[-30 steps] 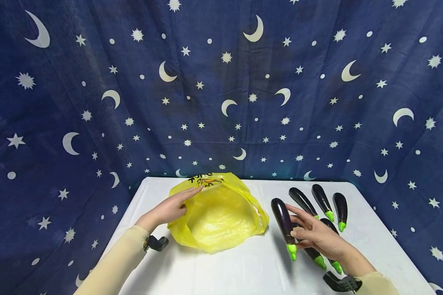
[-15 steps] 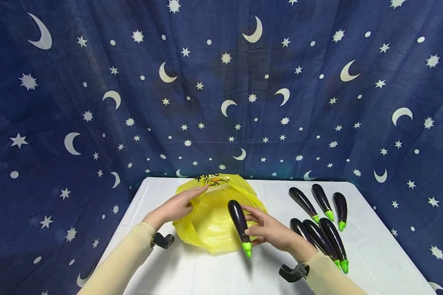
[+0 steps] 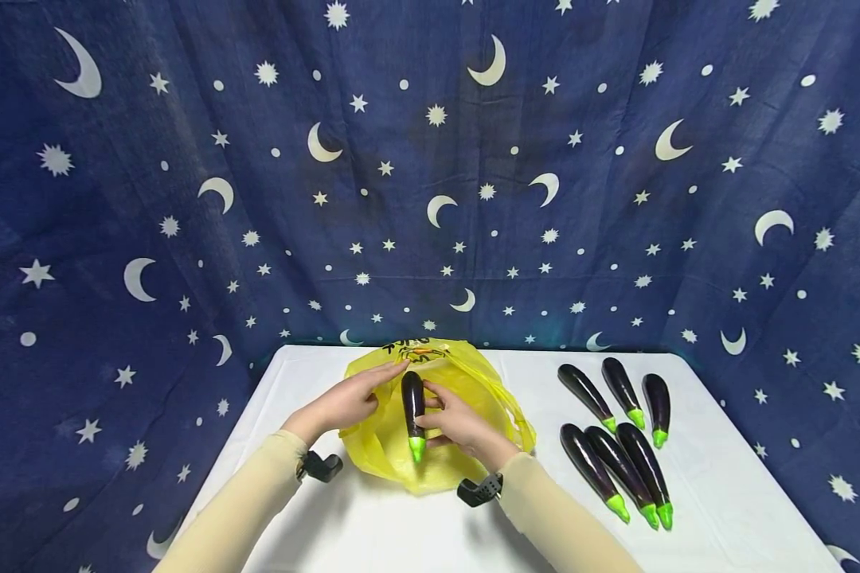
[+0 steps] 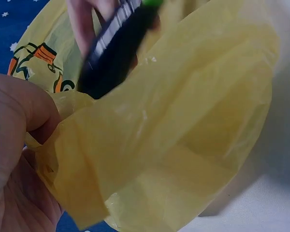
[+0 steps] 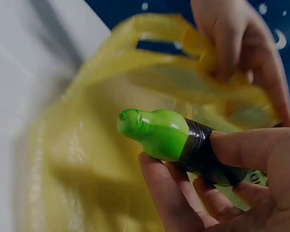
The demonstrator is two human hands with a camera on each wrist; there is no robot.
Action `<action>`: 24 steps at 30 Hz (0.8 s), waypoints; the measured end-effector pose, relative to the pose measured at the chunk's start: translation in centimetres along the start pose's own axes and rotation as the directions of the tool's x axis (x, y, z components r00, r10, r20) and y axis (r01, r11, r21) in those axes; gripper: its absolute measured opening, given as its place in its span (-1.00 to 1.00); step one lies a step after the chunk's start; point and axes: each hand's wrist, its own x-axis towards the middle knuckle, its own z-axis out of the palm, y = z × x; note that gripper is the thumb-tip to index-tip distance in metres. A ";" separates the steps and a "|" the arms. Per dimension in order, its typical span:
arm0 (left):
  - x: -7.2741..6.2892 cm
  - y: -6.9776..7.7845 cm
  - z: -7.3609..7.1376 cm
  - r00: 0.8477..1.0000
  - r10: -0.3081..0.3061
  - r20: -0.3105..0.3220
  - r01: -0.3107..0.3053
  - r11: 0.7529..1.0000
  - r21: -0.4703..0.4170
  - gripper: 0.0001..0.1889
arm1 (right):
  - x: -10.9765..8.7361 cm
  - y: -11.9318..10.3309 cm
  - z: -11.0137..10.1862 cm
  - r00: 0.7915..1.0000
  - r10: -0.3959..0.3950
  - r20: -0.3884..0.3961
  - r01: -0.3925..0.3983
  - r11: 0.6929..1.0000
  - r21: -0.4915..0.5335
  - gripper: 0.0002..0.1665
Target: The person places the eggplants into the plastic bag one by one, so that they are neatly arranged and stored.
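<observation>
Shifted leftward: one eggplant (image 3: 413, 407), now at the mouth of the yellow bag (image 3: 373, 458), gripped in fingers of the right hand (image 3: 462, 422), while those of the left hand (image 3: 347, 398) pinch the rim, best held wide.

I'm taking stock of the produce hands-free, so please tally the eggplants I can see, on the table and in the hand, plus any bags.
Eggplants lying on the table: 6
Held eggplant, in the right hand: 1
Yellow bag: 1
Total: 8
</observation>
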 end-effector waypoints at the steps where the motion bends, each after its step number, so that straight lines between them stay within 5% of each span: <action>1: 0.0 0.0 0.0 1.000 -0.002 0.001 0.002 1.000 -0.005 -0.10 | 0.6 0.1 0.2 1.000 0.003 -0.007 -0.003 1.000 -0.001 0.00; 12: 0.0 0.2 0.2 1.000 -0.003 0.011 0.004 1.000 -0.027 -0.11 | 5.6 1.4 2.5 0.999 0.037 0.028 -0.036 0.999 -0.035 0.01; 24: -0.4 0.5 -0.1 1.000 -0.012 0.006 0.012 1.000 0.019 -0.13 | 6.8 1.6 4.2 0.998 0.058 -0.038 -0.063 0.984 -0.169 -0.10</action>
